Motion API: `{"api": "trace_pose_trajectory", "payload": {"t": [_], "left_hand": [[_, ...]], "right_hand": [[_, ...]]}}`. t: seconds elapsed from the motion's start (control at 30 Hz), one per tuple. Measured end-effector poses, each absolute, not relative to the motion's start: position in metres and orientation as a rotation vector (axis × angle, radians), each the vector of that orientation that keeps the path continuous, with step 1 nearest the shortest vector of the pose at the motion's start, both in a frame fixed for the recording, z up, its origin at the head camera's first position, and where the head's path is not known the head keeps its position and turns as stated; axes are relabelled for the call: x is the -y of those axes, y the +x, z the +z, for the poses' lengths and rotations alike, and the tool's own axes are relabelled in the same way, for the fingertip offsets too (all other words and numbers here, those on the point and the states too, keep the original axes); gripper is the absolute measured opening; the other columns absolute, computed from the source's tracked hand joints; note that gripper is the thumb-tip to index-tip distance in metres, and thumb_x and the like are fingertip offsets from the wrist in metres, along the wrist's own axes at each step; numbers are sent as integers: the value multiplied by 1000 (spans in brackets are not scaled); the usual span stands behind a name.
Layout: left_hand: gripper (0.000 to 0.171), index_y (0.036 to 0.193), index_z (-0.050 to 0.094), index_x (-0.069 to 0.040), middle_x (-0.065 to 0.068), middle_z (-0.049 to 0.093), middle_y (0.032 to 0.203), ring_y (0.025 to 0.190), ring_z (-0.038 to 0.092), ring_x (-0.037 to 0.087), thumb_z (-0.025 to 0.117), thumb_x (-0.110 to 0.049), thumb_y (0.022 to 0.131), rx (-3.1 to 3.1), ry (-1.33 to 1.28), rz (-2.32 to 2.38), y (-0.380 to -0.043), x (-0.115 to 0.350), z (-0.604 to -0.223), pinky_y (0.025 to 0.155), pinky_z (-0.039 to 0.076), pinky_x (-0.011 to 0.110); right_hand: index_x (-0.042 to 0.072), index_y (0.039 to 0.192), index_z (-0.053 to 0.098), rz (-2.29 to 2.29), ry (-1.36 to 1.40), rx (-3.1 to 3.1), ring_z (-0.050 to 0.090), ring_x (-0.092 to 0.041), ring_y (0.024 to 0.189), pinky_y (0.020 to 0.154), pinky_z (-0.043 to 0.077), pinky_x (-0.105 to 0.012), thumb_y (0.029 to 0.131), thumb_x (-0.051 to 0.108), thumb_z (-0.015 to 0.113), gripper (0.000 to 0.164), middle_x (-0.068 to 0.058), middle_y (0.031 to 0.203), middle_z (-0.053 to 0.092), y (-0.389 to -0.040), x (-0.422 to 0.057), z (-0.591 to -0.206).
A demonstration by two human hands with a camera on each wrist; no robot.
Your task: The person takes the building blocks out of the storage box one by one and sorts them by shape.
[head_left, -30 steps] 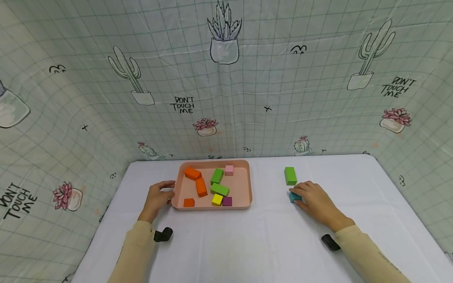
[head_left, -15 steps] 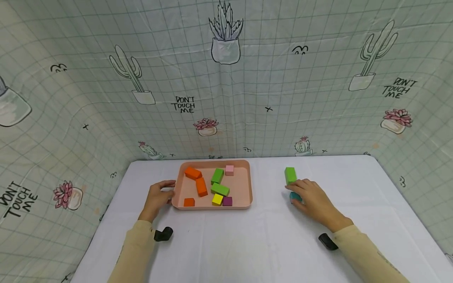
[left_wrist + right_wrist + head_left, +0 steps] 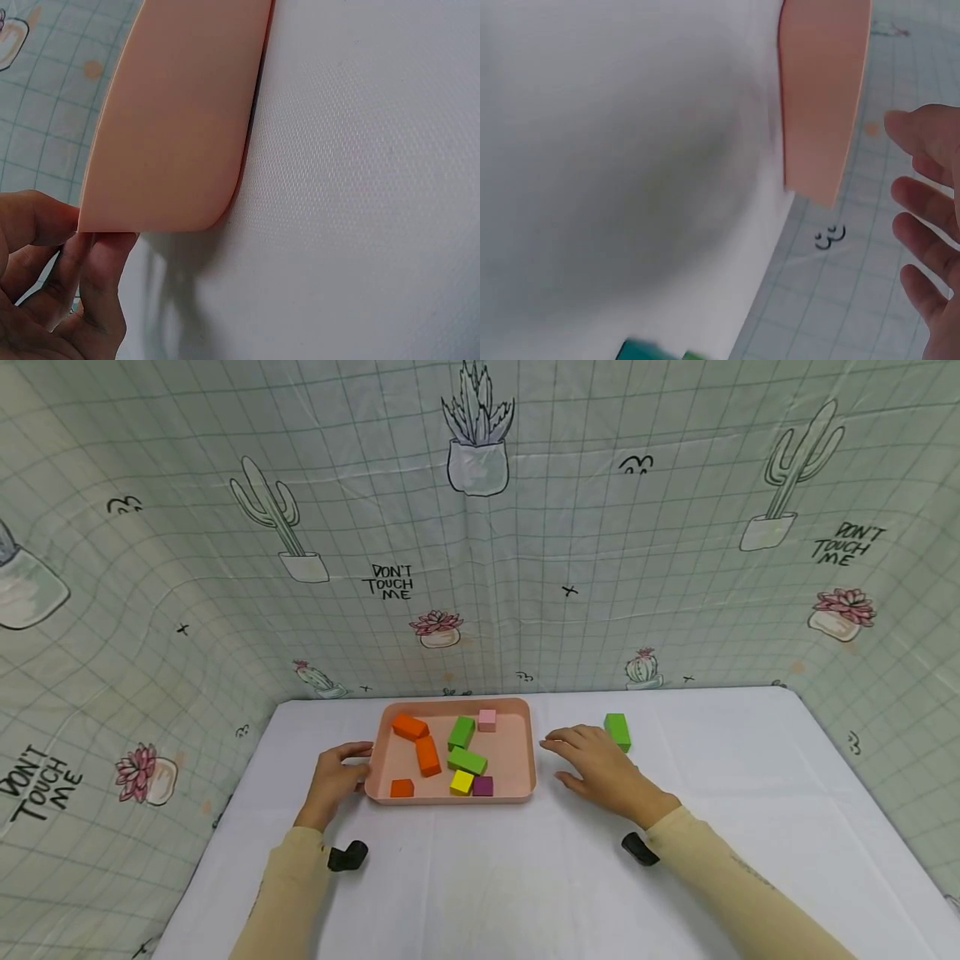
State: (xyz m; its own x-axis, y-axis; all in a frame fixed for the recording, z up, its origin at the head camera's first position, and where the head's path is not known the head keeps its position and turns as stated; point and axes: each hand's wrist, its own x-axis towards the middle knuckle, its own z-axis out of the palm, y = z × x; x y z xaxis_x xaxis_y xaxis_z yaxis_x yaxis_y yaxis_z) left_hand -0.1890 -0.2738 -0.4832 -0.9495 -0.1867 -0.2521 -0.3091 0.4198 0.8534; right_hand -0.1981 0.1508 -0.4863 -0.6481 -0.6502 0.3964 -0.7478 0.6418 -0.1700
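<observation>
In the head view my left hand (image 3: pixel 335 781) touches the left end of a pink tray (image 3: pixel 532 752) with its fingertips. The left wrist view shows these fingertips against the tray's end wall (image 3: pixel 172 135). My right hand (image 3: pixel 603 772) holds nothing; its fingers are spread just right of the tray, pointing at it without contact. Behind that hand lies a green block (image 3: pixel 617 732). A teal block (image 3: pixel 639 350) shows at the bottom of the right wrist view beside a green edge; in the head view the hand hides it.
Inside the tray lie orange blocks (image 3: pixel 428 756), green blocks (image 3: pixel 467 761), a pink cube (image 3: pixel 487 720), a yellow cube (image 3: pixel 461 783) and a purple cube (image 3: pixel 483 786). A patterned cloth (image 3: pixel 525 552) rises behind the white table (image 3: pixel 480 877).
My right hand has left the teal block and moved left towards the tray, with its fingers spread. The left hand and the tray have stayed in place.
</observation>
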Motion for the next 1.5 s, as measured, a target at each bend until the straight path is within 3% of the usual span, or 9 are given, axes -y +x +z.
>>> {"api": "trace_pose_trajectory", "payload": {"t": [0.3,0.8,1.07,1.33,1.5], "left_hand": [[44,141,61,7,30,60,139,87,62,21,57,3,97,-2547,-444,1588,-190,273,-483,66,55,22],[44,142,60,6,29,59,141,98,64,28,57,1,98,-2543,-471,1573,-183,275,-481,71,57,22],[45,141,61,7,29,60,139,85,64,18,57,3,96,-2543,-463,1600,-185,275,-484,65,55,23],[45,141,61,7,29,60,139,83,62,18,57,4,96,-2537,-460,1614,-187,274,-485,65,55,24],[45,141,61,6,28,60,140,87,62,21,56,3,97,-2543,-473,1600,-187,273,-484,66,55,24]], "right_hand": [[6,135,67,494,1212,2592,60,-31,125,109,48,-50,85,11,89,55,-8,135,66,-214,-120,-484],[9,142,64,416,1356,2639,52,-29,138,114,45,-50,90,13,84,56,-6,143,64,-231,-85,-483],[6,139,65,239,1465,2520,55,-31,135,117,42,-51,90,14,85,54,-7,141,65,-246,-71,-478],[13,142,65,227,1510,2682,53,-31,139,118,40,-54,94,14,80,50,-5,146,63,-255,-56,-464],[17,145,63,153,1532,2766,52,-28,140,120,39,-50,97,15,77,51,-2,148,63,-260,-46,-462]]}}
